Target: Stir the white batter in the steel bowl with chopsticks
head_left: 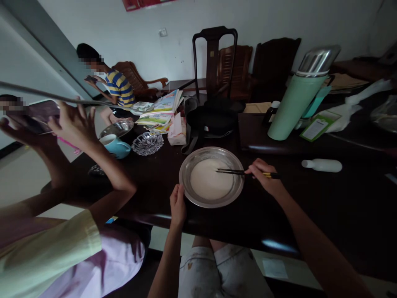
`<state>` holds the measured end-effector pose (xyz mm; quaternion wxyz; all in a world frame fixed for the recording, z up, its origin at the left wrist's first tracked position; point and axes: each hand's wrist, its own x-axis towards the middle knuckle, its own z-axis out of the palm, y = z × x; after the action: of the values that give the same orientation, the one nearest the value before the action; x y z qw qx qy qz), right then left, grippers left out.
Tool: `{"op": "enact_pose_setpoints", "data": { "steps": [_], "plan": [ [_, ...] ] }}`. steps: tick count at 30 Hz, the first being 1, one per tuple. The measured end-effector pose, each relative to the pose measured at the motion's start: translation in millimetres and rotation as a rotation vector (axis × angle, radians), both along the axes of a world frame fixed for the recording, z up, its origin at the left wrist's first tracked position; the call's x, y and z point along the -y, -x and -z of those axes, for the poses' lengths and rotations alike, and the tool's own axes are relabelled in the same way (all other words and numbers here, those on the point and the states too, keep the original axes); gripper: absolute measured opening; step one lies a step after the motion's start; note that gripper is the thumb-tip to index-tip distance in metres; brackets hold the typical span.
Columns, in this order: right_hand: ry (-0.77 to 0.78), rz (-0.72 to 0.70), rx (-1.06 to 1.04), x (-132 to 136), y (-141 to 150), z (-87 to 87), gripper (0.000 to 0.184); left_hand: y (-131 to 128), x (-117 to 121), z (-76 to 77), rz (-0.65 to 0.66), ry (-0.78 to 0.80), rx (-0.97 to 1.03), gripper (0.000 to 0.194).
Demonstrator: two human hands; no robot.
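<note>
A round metal bowl holding a pale white batter sits on the dark table in front of me. My left hand grips the bowl's near left rim, fingers curled on it. My right hand is closed on a pair of dark chopsticks whose tips reach over the batter.
A person at my left holds a phone up with both hands. Another person sits at the far left. On the table stand a blue cup, a glass dish, books, a black bag, a green thermos and a white bottle. Chairs line the wall.
</note>
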<state>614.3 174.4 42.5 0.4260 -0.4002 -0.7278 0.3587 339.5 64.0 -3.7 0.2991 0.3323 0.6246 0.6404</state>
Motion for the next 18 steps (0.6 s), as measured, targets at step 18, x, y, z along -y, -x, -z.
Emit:
{"op": "enact_pose_setpoints", "data": {
  "steps": [18],
  "plan": [
    [-0.034,-0.105,0.05,0.1,4.2,0.1,0.028,3.6,-0.3,7.3,0.006,0.014,0.017,0.042]
  ]
}}
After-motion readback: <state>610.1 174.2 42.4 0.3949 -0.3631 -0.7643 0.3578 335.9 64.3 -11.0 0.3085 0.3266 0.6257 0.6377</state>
